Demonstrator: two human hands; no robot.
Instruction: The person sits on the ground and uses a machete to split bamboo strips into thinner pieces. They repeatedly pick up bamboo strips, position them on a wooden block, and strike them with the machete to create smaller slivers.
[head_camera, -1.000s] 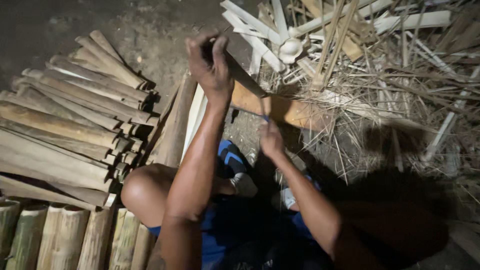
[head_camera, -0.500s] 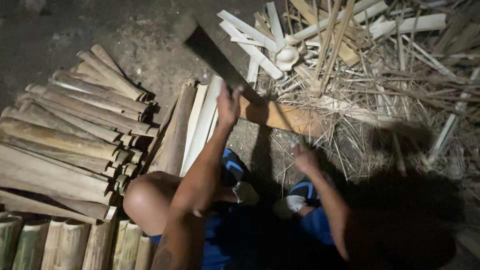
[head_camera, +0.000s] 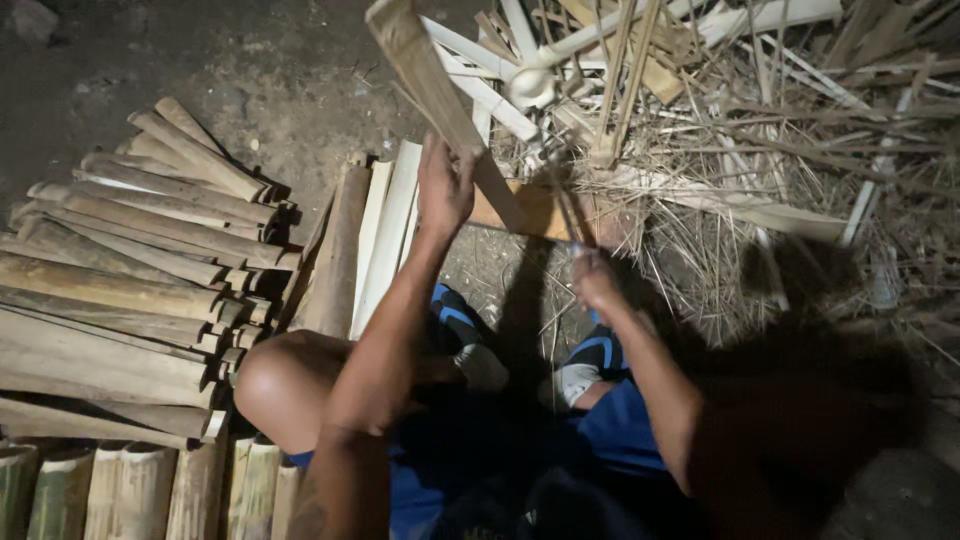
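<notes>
My left hand (head_camera: 445, 188) is closed around a long flat bamboo slat (head_camera: 425, 85) that slants up and to the left, its lower end resting on a pale wooden block (head_camera: 540, 212) on the ground. To the right of it, my right hand (head_camera: 597, 283) grips a thin dark tool (head_camera: 566, 205), perhaps a blade, which points up toward the slat's lower end. The light is too dim to show the tool's shape. My knees and blue-and-white shoes (head_camera: 470, 345) are below the hands.
A stack of split bamboo pieces (head_camera: 130, 270) fills the left side. A few pale slats (head_camera: 385, 235) lie beside my left arm. A tangle of bamboo strips and shavings (head_camera: 720, 130) covers the upper right. Bamboo sections (head_camera: 110, 490) line the bottom left.
My left hand dropped, then rose a little, and the slat now stands steeper and catches the light. My right hand moved right, away from the block.
</notes>
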